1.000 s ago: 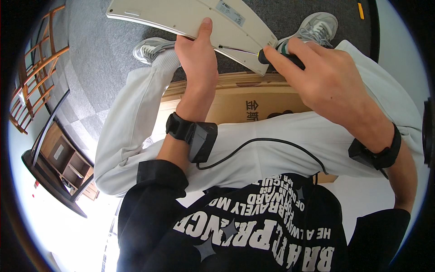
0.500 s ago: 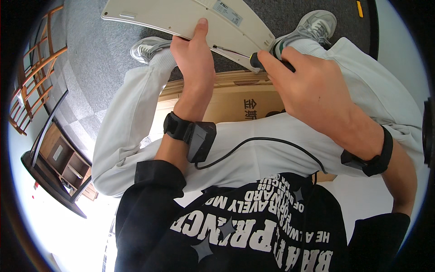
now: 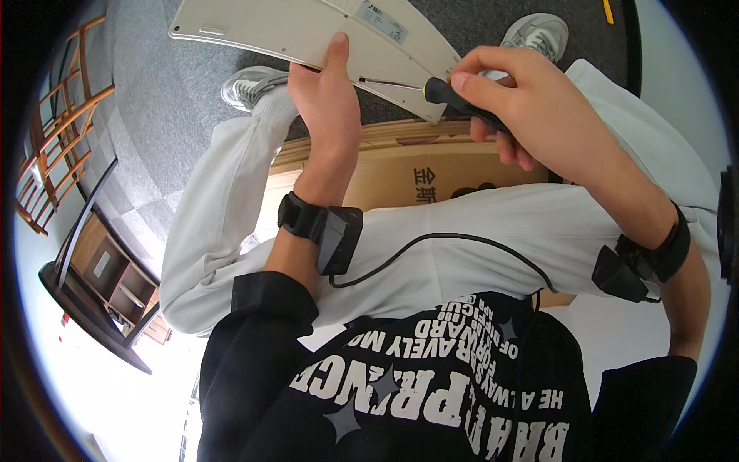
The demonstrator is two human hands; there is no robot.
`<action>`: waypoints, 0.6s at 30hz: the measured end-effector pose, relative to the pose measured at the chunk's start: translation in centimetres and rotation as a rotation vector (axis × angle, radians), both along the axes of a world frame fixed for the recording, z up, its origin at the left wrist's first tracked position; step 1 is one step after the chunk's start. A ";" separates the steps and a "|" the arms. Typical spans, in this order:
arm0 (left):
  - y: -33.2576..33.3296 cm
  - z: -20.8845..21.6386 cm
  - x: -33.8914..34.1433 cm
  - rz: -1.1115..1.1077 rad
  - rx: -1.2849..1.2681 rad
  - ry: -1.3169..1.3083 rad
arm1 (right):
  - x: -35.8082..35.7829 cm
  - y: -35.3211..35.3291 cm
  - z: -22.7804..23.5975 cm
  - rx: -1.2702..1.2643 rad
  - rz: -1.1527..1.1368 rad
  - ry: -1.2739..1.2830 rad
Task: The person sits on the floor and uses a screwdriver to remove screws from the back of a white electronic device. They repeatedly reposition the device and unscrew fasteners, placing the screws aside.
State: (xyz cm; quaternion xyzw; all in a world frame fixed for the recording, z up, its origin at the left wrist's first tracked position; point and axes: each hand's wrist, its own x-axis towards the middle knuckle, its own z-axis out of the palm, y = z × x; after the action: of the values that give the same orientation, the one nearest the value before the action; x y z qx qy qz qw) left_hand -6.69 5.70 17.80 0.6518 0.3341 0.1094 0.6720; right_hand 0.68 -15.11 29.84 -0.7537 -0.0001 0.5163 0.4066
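Observation:
Above my knees, my left hand (image 3: 329, 100) grips the near edge of a flat cream-coloured panel that looks like the underside of a keyboard (image 3: 308, 31), thumb lying on top. The panel has small screw holes and a pale label. My right hand (image 3: 531, 100) holds a screwdriver (image 3: 446, 92) by its black handle with a yellow band. The metal shaft points left, and its tip meets the panel near the edge, just right of my left hand. Whether a screw sits under the tip is too small to tell.
Beneath the panel is a brown cardboard box (image 3: 369, 173) between my legs. A yellow-orange tool or handle (image 3: 608, 11) lies on the dark mat at the far right. Wooden chairs (image 3: 65, 131) and a wooden cabinet (image 3: 108, 266) stand to the left. A black cable (image 3: 431, 237) crosses my lap.
My right hand has turned on the screwdriver handle, its wrist rolling so the lower fingers now show beneath. The screwdriver tip and my left hand stay almost where they were.

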 end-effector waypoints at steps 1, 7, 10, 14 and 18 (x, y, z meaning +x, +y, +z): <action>-0.1 0.1 0.1 0.011 -0.008 0.004 | 0.0 0.0 0.0 -0.027 0.023 -0.041; -0.3 0.6 0.6 0.011 -0.016 0.045 | -1.2 -0.5 -1.1 0.072 0.459 -1.036; -0.2 0.7 0.7 -0.008 -0.014 0.061 | -1.9 -1.3 -1.0 0.016 0.631 -1.129; -0.2 0.6 0.7 0.092 -0.087 0.049 | -2.0 -1.4 -0.7 0.002 0.649 -1.077; 0.2 0.5 0.8 0.140 -0.146 0.045 | -1.0 -1.8 0.0 -0.001 0.582 -1.006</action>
State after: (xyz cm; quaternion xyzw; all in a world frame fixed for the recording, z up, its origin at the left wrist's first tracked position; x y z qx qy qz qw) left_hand -5.90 5.87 18.28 0.5783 0.4011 0.1168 0.7008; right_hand -0.28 -16.92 29.89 -0.8755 -0.4002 0.1853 0.1973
